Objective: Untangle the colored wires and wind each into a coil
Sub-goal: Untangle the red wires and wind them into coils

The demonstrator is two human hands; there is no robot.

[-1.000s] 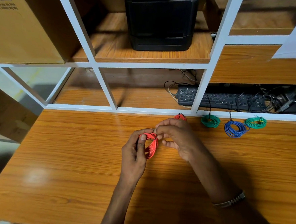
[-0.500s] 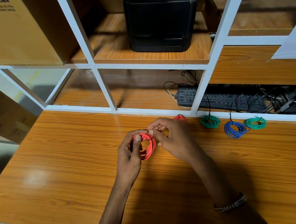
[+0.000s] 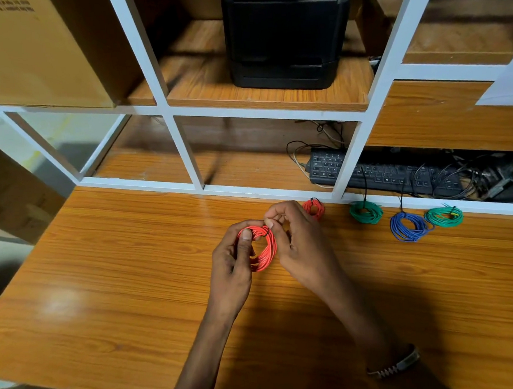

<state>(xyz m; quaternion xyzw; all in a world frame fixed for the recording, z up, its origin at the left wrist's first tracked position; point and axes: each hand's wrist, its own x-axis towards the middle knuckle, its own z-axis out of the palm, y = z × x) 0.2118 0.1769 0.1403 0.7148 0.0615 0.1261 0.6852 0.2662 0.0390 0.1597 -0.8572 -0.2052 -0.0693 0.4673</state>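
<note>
We hold the red coil with our left hand; our right hand pinches its top, near the keyboard.

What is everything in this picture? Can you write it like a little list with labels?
left hand: holds red coil
right hand: pinches the coil's top
finished coils: small red coil, green coil, blue coil, second green coil
surface: wooden desk
behind: keyboard, black box, cardboard box
</note>
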